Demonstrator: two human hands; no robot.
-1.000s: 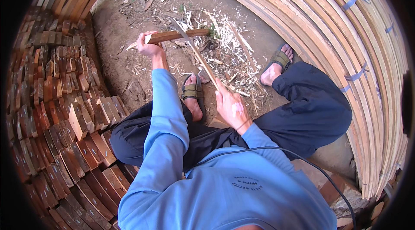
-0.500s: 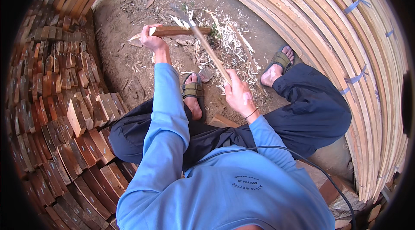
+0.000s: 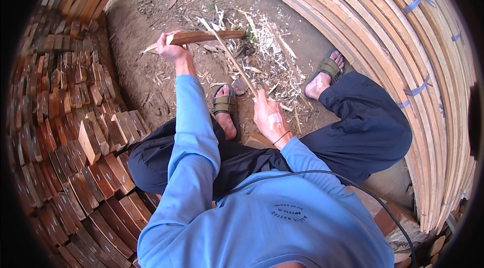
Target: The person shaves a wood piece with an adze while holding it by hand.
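Observation:
My left hand (image 3: 173, 50) is closed around the near-left end of a short wooden block (image 3: 209, 36). The block lies nearly level, its right end over the pile of shavings, with pale cut wood showing at the gripped end. In my right hand (image 3: 268, 117) is a long-handled cutting tool (image 3: 236, 64), its thin wooden shaft slanting up and left. The tool's head crosses in front of the block; its blade is narrow and blurred, so its exact shape is unclear. Pale wood shavings (image 3: 269, 41) lie around the block's far end.
Stacked cut wood blocks (image 3: 65, 137) rise along the left. Long planks (image 3: 363, 21) tied with blue strips (image 3: 418, 3) line the right. My sandalled feet (image 3: 225, 109) rest on the dirt floor (image 3: 141, 26). A black cable (image 3: 353, 181) crosses my shirt.
My right hand has come down and slightly left, drawing the tool lower along the block. My left hand and the block have shifted a little left.

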